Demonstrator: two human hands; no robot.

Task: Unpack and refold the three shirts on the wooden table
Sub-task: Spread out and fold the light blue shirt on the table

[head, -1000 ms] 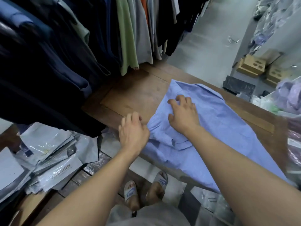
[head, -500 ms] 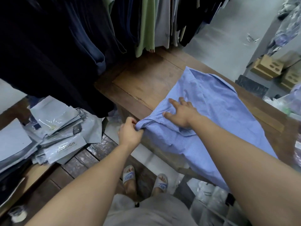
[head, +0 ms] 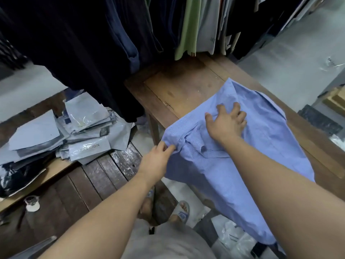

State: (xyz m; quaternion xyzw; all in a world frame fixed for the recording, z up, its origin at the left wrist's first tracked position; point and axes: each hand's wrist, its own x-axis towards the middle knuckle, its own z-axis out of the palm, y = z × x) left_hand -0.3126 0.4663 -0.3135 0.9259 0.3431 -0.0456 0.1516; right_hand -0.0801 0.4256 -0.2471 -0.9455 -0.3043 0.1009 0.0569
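Shirt: laid across desk, centre right
Left hand: shirt edge is pinched
Right hand: spread, pressed onto shirt

Dim, flat indoor light; wide-angle bending and soft blur at edges.

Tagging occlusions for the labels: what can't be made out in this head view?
Head view, all:
- Right hand: grips or only presses the shirt? Its palm hides the cloth beneath.
- Shirt's near end: covered by the right forearm, cut off by the bottom edge.
- Table: far end behind hanging clothes; right end past the frame edge.
- Other two shirts: none in view.
- Packets: print blurred.
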